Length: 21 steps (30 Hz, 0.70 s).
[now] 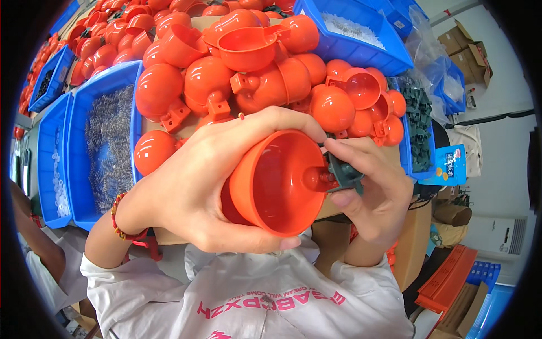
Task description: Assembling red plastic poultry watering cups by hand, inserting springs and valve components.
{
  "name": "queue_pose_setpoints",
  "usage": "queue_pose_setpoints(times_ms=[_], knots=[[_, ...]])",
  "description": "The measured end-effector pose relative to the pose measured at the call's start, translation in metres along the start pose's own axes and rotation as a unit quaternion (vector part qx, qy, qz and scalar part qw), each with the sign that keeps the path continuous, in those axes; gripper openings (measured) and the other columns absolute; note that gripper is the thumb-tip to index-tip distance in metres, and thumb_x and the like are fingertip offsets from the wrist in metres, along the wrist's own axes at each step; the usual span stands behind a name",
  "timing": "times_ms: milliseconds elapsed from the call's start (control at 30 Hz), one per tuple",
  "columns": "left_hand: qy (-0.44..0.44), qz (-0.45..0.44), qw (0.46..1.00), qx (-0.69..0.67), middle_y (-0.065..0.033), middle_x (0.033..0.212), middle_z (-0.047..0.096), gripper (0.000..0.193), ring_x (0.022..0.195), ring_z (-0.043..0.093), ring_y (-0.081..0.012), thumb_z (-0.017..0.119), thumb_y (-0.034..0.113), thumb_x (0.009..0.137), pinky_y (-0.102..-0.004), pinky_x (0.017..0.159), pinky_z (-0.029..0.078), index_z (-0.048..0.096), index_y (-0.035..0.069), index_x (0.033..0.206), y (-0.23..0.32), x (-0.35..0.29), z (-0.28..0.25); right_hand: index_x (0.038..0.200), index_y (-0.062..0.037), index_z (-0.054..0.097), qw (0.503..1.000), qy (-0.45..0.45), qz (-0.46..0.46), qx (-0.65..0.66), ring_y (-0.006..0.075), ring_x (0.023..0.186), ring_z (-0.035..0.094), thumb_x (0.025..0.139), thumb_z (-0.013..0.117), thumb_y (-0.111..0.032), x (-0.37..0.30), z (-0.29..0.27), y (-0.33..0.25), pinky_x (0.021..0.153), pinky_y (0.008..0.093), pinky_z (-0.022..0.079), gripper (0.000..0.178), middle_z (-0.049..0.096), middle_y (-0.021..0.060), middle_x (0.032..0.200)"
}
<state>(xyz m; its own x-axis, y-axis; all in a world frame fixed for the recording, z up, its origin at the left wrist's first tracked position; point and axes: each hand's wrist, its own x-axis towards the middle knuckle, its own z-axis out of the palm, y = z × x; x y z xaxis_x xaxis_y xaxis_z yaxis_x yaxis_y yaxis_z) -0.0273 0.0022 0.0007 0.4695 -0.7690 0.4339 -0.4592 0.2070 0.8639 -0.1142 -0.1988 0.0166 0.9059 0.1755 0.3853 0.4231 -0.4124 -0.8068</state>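
My left hand (209, 175) is wrapped around an orange plastic cup (276, 183), its open mouth turned toward me. A short orange stem sticks out inside the cup near its right rim. My right hand (370, 189) pinches a small dark green plastic clip (343, 174) against that stem at the cup's right edge. A beaded bracelet (117, 217) sits on my left wrist. Both hands are held close in front of my chest, above a white shirt.
A big heap of orange cups (237, 73) fills a cardboard box behind the hands. Blue bins hold metal springs (107, 147), white small parts (361, 28) and dark green clips (419, 127). Cardboard boxes (466, 45) stand at the far right.
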Motion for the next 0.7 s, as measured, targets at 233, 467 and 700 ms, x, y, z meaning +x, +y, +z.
queue_pose_setpoints(times_ms=[233,467,700], knots=[[0.025,-0.014,0.998,-0.061,-0.0128,0.103,0.053,0.088,0.094,0.055,-0.0213,0.082,0.027,0.048,-0.0312,0.078,0.045,0.034,0.0,0.117,0.003,0.0,0.0,0.105,0.007,0.059,0.996,-0.028,-0.054,-0.069,0.0195,0.076,0.057,0.068,0.068,-0.018,0.011,-0.002,0.0,0.066,0.0258,0.044,0.045,0.06,0.0154,0.091],[0.05,0.007,0.993,-0.11,-0.0159,0.103,0.05,0.079,0.09,0.053,-0.0192,0.084,0.026,0.044,-0.0277,0.072,0.047,0.028,0.012,0.098,-0.011,0.0,-0.004,0.097,0.0017,0.064,0.979,0.03,-0.167,-0.11,0.0167,0.063,0.055,0.062,0.066,-0.01,0.022,0.012,0.014,0.054,0.0247,0.044,0.037,0.058,0.0134,0.079],[0.089,-0.026,0.974,-0.206,-0.0129,0.105,0.049,0.081,0.097,0.053,-0.0202,0.087,0.027,0.043,-0.0305,0.081,0.048,0.028,0.013,0.097,-0.014,-0.01,-0.009,0.093,0.0013,0.065,0.946,0.068,-0.286,-0.136,0.0145,0.053,0.051,0.059,0.069,-0.01,0.028,0.015,0.019,0.043,0.021,0.038,0.037,0.056,0.013,0.075]])
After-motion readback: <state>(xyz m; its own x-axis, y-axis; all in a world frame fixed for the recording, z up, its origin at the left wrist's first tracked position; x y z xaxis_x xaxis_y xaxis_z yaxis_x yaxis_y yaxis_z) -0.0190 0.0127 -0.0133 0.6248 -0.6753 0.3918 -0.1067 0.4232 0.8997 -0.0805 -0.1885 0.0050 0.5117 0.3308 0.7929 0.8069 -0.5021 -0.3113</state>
